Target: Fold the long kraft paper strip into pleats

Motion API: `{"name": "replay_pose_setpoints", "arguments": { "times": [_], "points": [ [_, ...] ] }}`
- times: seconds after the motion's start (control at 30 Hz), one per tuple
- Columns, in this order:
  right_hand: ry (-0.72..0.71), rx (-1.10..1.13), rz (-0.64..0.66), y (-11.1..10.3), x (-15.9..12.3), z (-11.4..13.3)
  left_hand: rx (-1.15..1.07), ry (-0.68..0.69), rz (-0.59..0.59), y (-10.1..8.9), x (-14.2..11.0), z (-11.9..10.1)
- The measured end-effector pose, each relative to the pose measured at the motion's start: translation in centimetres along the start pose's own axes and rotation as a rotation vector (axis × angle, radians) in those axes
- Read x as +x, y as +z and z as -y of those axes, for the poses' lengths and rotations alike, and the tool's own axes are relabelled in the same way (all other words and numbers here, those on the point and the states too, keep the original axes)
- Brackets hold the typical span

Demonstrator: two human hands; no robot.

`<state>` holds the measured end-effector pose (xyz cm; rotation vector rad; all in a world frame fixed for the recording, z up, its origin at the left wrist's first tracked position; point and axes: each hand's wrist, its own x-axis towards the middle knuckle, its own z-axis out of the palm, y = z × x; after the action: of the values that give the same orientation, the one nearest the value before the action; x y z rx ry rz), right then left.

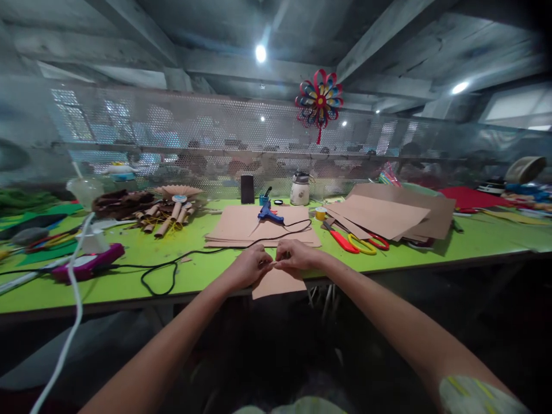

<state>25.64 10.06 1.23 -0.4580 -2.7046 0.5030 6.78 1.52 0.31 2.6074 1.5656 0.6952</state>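
Observation:
A sheet of brown kraft paper hangs over the front edge of the green table, its upper edge between my hands. My left hand pinches that edge with bent fingers. Close beside it, my right hand pinches the same edge, the fingertips nearly meeting. Just beyond my hands lies a stack of brown paper. On the stack rests a blue glue gun, its black cord running left across the table.
Scissors with red and yellow handles lie right of the stack, before more brown sheets. Rolled paper tubes and a purple power strip are at left. A bottle and a phone stand behind.

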Motion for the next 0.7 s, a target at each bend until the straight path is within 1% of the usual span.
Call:
{"name": "replay_pose_setpoints", "arguments": {
  "times": [0.13,0.23,0.4,0.53,0.63,0.7],
  "points": [
    [0.01,-0.045,0.037,-0.5,-0.7,0.1,0.035,0.016,-0.038,0.4,0.0,-0.2],
    [0.002,-0.063,0.041,-0.7,-1.0,0.2,0.062,0.014,-0.028,0.4,0.1,-0.5],
    [-0.015,-0.079,0.027,-0.4,-1.1,0.2,0.128,-0.033,-0.037,0.4,0.2,-1.2],
    [-0.037,-0.142,-0.002,-0.1,-1.2,0.2,0.231,-0.063,-0.063,0.7,0.4,-2.1],
    [-0.06,-0.19,0.016,0.0,-1.1,0.3,0.287,-0.062,-0.063,0.9,0.5,-2.4],
    [-0.078,-0.219,0.041,-0.1,-1.0,0.3,0.28,-0.051,-0.058,0.9,0.5,-2.4]
  ]
}}
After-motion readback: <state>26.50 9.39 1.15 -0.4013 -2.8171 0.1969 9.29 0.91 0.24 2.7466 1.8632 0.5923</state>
